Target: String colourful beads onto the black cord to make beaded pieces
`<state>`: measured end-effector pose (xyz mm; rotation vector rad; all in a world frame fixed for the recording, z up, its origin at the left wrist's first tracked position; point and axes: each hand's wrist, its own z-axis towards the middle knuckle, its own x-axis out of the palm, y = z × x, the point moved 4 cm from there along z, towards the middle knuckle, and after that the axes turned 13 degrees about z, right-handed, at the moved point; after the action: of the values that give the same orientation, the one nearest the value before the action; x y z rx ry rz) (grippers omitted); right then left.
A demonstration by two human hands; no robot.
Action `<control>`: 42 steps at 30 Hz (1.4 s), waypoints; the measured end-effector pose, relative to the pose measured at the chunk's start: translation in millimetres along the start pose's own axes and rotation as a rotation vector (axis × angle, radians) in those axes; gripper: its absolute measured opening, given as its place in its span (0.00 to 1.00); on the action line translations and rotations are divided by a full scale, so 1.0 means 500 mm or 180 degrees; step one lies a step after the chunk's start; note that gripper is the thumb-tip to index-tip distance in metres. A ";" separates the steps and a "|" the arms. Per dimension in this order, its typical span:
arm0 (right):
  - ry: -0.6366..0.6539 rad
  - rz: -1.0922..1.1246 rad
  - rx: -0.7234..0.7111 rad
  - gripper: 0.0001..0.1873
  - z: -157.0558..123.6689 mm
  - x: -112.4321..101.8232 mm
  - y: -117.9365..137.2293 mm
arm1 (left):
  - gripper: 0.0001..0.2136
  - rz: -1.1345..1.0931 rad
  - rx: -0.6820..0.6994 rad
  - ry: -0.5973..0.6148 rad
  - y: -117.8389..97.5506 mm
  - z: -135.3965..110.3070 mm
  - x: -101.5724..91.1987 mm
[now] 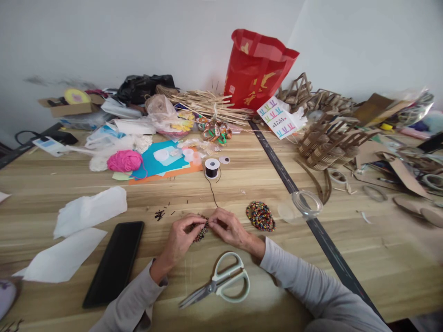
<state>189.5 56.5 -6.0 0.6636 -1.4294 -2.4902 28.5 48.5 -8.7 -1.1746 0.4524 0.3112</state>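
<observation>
Toward the near edge of a pale wooden table (391, 276), the left hand (187, 230) pinches a small strand of dark round beads (200, 236); the right hand (226, 227), almost touching it, grips thin black cord (212, 190) running to a white plastic spool (212, 164). The cord seems uncut, so tying and trimming probably remain. Black snippets (159, 215) left of the hands suggest cutting already done; pale-green-handled scissors (231, 278) lie nearer the edge.
</observation>
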 end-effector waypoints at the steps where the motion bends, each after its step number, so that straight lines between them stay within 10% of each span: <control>1: 0.0007 -0.0003 0.0002 0.11 0.000 0.000 0.000 | 0.05 0.0001 0.0002 0.0002 0.000 0.000 0.000; 42: -0.0140 0.0059 0.0145 0.11 -0.004 -0.003 -0.004 | 0.04 0.0089 -0.0276 0.0134 -0.004 0.001 0.000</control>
<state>191.7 56.6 -8.3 0.6045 -1.5046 -2.4799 29.6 48.1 -7.3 -1.2620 0.4965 0.3333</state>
